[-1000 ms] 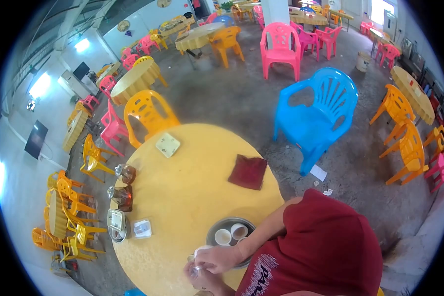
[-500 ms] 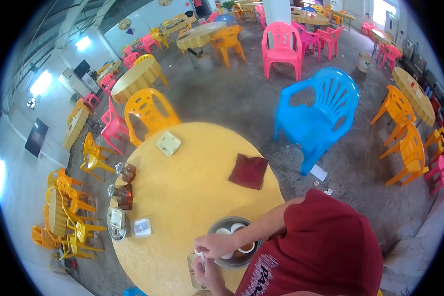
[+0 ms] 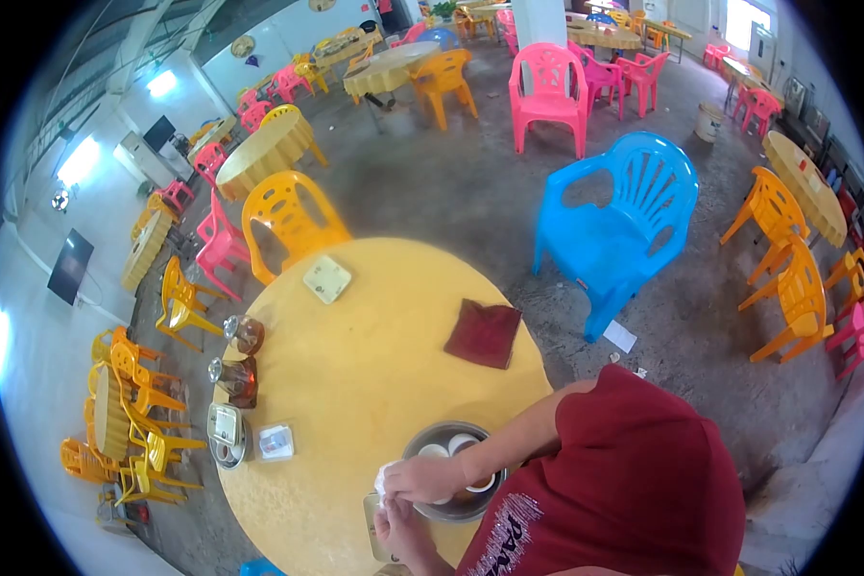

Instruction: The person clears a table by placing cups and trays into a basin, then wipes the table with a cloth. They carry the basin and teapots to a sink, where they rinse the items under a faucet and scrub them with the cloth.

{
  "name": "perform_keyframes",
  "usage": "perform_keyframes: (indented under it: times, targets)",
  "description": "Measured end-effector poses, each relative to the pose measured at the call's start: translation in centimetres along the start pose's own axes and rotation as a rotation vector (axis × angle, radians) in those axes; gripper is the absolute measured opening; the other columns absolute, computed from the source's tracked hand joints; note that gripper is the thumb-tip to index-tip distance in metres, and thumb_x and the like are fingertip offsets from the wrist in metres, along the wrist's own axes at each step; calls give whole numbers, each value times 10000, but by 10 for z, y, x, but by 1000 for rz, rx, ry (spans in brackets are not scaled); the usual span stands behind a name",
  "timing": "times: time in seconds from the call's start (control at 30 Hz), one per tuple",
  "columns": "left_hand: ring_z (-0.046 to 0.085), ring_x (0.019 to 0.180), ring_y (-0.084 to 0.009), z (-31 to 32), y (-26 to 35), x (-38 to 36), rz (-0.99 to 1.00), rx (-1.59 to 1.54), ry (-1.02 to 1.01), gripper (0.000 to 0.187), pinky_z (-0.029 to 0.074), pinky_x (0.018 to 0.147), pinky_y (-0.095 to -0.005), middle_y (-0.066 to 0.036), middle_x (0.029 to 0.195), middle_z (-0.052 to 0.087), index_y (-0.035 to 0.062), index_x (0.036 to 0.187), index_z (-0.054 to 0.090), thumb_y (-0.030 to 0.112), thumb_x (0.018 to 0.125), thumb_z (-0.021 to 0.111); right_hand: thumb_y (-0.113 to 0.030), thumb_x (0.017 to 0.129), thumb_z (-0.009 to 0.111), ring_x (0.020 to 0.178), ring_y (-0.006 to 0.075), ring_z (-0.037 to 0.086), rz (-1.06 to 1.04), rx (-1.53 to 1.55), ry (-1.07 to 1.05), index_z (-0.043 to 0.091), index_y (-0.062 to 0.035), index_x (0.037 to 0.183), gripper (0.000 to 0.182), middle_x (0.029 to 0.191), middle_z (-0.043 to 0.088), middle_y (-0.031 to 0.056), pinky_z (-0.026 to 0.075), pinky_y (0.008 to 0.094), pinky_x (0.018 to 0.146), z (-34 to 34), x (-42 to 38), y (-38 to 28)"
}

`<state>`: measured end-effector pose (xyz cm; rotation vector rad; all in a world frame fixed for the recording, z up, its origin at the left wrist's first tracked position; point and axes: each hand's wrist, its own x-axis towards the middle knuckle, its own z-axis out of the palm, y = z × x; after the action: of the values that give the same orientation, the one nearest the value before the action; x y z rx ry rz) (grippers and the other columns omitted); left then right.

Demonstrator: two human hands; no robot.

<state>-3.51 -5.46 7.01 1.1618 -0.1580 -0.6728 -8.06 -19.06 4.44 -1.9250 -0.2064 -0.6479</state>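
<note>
White, a small cup or wad (image 3: 386,474) sits pinched in the right hand (image 3: 422,478) beside the metal basin (image 3: 422,442) on the yellow tabletop (image 3: 355,355). Left hand (image 3: 400,530) curls below it, fingers' grip unclear. Several cups (image 3: 448,446) remain in the basin, so most handling seems left.

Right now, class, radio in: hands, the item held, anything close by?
Right hand pinching a small white item, identity unclear. Left hand just below it, grip unclear. Metal bowl of white cups beside the hands.

The hands (image 3: 408,499) hide most of a small white thing (image 3: 386,473), too small to identify.
</note>
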Motion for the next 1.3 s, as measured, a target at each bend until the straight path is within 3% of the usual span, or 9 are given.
perform_keyframes:
  times: [0.27, 0.47, 0.67, 0.77, 0.97, 1.07, 1.17, 1.2, 1.3]
  targets:
    - [605, 926, -206, -6, -6, 2, 32, 14, 16, 159, 526, 794, -293, -141, 1017, 580, -40, 1015, 492, 98, 938, 509, -134, 807, 568, 856, 312, 550, 92, -172, -23, 519, -33, 867, 127, 868, 527, 131, 457, 390, 724, 2, 2, -3]
    - [600, 931, -218, 3, -7, -3, 98, 27, 152, 218, 522, 794, -296, -166, 1048, 560, -26, 1128, 444, 62, 934, 492, -144, 802, 563, 846, 334, 566, 136, -197, -124, 531, -28, 862, 134, 876, 538, 148, 463, 399, 722, -2, 1, -2]
    - [535, 962, -179, -10, -13, 3, 90, 146, 58, 274, 456, 815, -286, -98, 1063, 508, 7, 1167, 490, 39, 898, 537, -129, 790, 555, 711, 312, 575, 132, -214, -47, 542, -32, 814, 101, 784, 553, 119, 459, 397, 589, -6, 2, -8]
    - [549, 959, -177, -19, -15, 5, 310, 676, -42, 216, 507, 752, -264, -105, 1100, 486, -14, 1113, 524, 52, 908, 533, -128, 770, 566, 712, 300, 577, 213, -173, -29, 543, -32, 803, 104, 783, 563, 115, 455, 388, 581, -8, 5, -11]
    - [486, 969, -218, -13, -9, 7, 463, 846, -146, 218, 412, 825, -311, -100, 1082, 464, -17, 1016, 593, 56, 813, 626, -117, 737, 581, 692, 335, 562, -1, -126, 13, 524, -43, 758, 96, 719, 534, 126, 450, 405, 597, -23, 12, -24]
    - [479, 980, -258, -9, -4, 7, 564, 1068, -122, 201, 410, 833, -351, -126, 1100, 468, -17, 992, 598, 78, 817, 623, -96, 725, 584, 688, 328, 552, 30, -73, 67, 516, -47, 735, 85, 706, 526, 114, 443, 396, 589, -21, 12, -23]
    - [480, 1031, -245, -42, -14, 26, 649, 1312, -268, 292, 415, 888, -365, -140, 1198, 464, -17, 1163, 517, 128, 910, 511, -99, 748, 575, 667, 304, 548, -32, -103, 163, 544, -37, 800, 86, 749, 533, 107, 440, 381, 569, -29, 11, -20]
    - [480, 1005, -247, -38, -13, 21, 673, 1324, -253, 351, 432, 812, -349, -178, 1138, 482, 26, 1211, 511, 164, 891, 551, -108, 765, 565, 650, 293, 560, 6, -113, 156, 555, -45, 805, 76, 722, 558, 103, 438, 378, 568, -36, 10, -24]
    - [481, 1039, -278, 17, 22, -16, 257, 1041, -66, 493, 432, 839, -374, -205, 1202, 451, 41, 1350, 398, 146, 890, 544, -124, 777, 559, 643, 276, 579, 330, 24, 18, 569, -55, 827, 86, 700, 589, 103, 449, 363, 577, -78, 7, -46]
